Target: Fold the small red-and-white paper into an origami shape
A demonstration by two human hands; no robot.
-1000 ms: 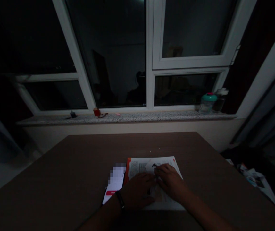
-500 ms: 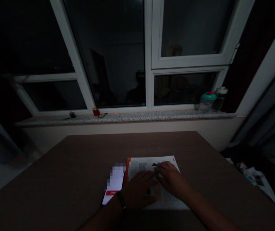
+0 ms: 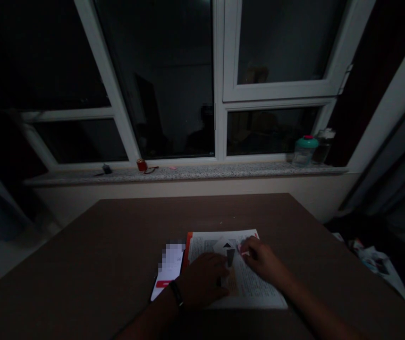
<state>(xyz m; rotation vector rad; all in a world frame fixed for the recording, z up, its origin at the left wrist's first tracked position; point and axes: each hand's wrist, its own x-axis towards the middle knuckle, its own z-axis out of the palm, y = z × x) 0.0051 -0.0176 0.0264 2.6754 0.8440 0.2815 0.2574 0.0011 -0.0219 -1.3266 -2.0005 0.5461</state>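
Observation:
A printed booklet (image 3: 259,285) with an orange-red left edge lies on the brown table. My left hand (image 3: 204,278), a dark band on its wrist, rests across the booklet's left half with fingers apart. Just beyond its fingertips are a small white piece of paper (image 3: 220,244) with a dark triangular mark and a dark grey wedge shape (image 3: 231,256). Over the booklet's upper right, my right hand (image 3: 259,257) is closed, thumb against fingers, on a small pinkish-white piece (image 3: 244,251); its kind is unclear in the dim light. A lit phone (image 3: 170,264) lies left of the booklet.
The table (image 3: 117,245) meets the wall below a stone windowsill (image 3: 202,171). On the sill stand a teal-lidded bottle (image 3: 305,151), a clear bottle (image 3: 323,146) and a small red jar (image 3: 141,165). Papers (image 3: 379,264) lie beyond the table's right edge.
My right hand has moved right, away from my left fingertips, with the small pinkish-white piece now showing at its fingers. The dark grey wedge is uncovered. My left hand has barely moved.

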